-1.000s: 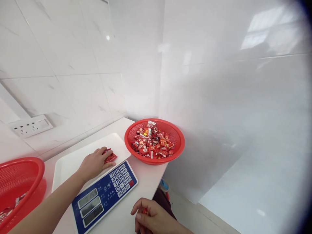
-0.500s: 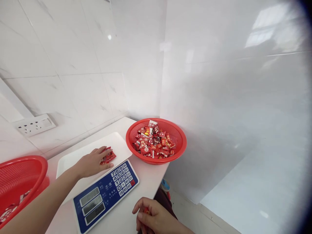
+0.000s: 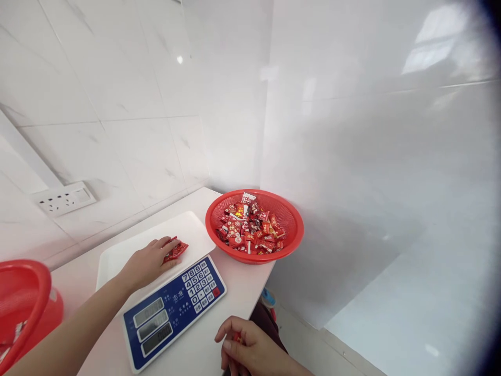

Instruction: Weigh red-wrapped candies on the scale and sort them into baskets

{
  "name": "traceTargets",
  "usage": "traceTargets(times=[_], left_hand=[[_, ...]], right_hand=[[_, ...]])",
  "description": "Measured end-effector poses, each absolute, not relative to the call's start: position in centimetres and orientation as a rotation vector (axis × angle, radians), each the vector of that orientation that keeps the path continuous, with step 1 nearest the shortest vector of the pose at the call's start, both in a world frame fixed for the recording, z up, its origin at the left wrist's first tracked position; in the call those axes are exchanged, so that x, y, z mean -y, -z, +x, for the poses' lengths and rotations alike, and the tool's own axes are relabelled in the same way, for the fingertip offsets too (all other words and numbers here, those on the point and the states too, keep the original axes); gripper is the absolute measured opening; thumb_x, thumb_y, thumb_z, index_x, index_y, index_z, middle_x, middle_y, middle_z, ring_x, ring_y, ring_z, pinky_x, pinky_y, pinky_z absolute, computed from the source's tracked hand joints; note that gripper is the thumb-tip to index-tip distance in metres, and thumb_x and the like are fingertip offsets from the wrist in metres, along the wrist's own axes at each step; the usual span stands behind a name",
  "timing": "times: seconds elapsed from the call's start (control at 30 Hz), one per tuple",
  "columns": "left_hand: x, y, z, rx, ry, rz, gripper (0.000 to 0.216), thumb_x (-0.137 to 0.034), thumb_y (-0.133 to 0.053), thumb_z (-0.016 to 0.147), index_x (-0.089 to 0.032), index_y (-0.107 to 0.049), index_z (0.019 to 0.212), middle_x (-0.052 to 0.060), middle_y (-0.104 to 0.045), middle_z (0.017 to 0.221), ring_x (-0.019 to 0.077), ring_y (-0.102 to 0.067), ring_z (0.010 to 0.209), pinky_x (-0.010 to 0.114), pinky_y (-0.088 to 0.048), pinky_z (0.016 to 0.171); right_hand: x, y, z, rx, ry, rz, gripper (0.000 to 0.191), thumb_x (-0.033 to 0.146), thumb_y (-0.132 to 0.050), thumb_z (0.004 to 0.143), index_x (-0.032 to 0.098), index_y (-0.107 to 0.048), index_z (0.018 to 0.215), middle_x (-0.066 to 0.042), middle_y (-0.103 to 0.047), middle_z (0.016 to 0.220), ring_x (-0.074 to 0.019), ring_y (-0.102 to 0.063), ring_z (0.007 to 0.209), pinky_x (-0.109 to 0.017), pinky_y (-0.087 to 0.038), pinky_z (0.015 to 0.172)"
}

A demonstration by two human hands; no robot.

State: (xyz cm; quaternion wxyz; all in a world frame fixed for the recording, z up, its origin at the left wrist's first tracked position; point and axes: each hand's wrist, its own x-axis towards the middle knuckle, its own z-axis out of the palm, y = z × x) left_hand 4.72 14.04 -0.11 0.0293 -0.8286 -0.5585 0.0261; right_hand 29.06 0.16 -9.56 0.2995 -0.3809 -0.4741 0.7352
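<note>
My left hand [image 3: 147, 262] rests on the white pan of a weighing scale [image 3: 129, 250], its fingers curled over a small pile of red wrapped candies [image 3: 176, 250]. My right hand [image 3: 250, 351] sits low at the table's near edge, fingers pinched on a small red candy [image 3: 237, 339]. A red mesh basket [image 3: 289, 233] full of red wrapped candies [image 3: 250, 230] stands at the table's far right corner, just beyond the scale.
The scale's blue front panel [image 3: 176, 308] has a keypad and three displays. A second red basket [image 3: 21, 308] sits at the left edge, partly out of frame. White tiled walls close in behind, with a socket strip [image 3: 64, 198]. The floor drops away to the right.
The view has shifted a little to the right; both hands have stayed where they were, the left on the candies on the pan, the right holding its candy.
</note>
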Motion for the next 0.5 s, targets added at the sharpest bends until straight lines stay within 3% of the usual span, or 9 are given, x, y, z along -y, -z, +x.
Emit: traceTargets(times=[0.37, 0.5], left_hand=[[-13.8, -0.8, 4.3, 1.734, 0.282, -2.683, 0.039, -0.020, -0.039, 0.081, -0.025, -0.059, 0.114, 0.004, -0.059, 0.122, 0.0236, -0.058, 0.104, 0.033, -0.047, 0.083], [-12.1, -2.6, 3.7, 1.862, 0.405, -2.594, 0.040, -0.017, -0.037, 0.080, -0.028, -0.057, 0.113, 0.000, -0.057, 0.123, 0.0167, -0.063, 0.087, 0.025, -0.051, 0.068]], right_hand=[[0.1, 9.5, 29.2, 1.302, -1.924, -1.003, 0.033, 0.045, -0.055, 0.074, 0.017, -0.048, 0.090, 0.004, -0.056, 0.066, -0.0034, -0.045, 0.044, -0.016, -0.023, 0.036], [0.0, 10.4, 29.1, 1.339, -1.945, -0.960, 0.041, 0.055, -0.055, 0.074, 0.018, -0.047, 0.091, 0.003, -0.055, 0.067, -0.0038, -0.045, 0.044, -0.016, -0.021, 0.036]])
